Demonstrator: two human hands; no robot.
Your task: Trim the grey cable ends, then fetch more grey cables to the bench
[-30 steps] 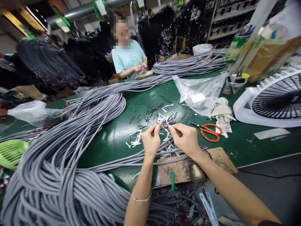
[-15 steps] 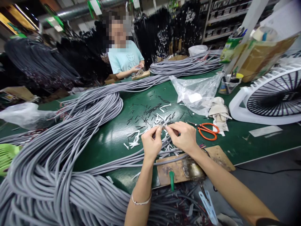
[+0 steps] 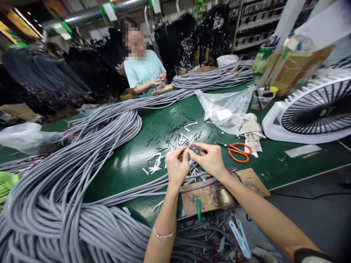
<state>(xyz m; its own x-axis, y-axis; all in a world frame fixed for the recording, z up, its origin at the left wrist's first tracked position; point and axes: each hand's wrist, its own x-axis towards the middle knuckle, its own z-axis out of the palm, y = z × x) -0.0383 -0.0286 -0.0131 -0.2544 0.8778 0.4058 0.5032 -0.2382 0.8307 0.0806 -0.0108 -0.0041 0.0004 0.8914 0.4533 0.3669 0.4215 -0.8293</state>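
Note:
My left hand (image 3: 177,165) and my right hand (image 3: 210,157) meet above the green table, thumbs and fingertips pinched together. Between the fingertips is a small greyish piece, too small and too covered to name. Beneath and beyond the fingers lie white strips (image 3: 155,164) and short black pieces (image 3: 175,128). Several grey cables (image 3: 131,190) run from the left under my left wrist, and one crosses a wooden board (image 3: 192,202) below my right hand. Orange-handled scissors (image 3: 239,151) lie just right of my right hand, apart from it.
Thick bundles of grey cable (image 3: 52,175) cover the left side. A white fan (image 3: 307,113), a cloth (image 3: 251,131) and a clear plastic bag (image 3: 225,109) are on the right. Across the table, a co-worker (image 3: 145,71) handles something small. A blue clip (image 3: 240,235) hangs below the board.
My fingertips have shifted slightly against each other, with the right fingers opening out a little around the small piece. The whole view has moved slightly; the co-worker's hands have risen a bit.

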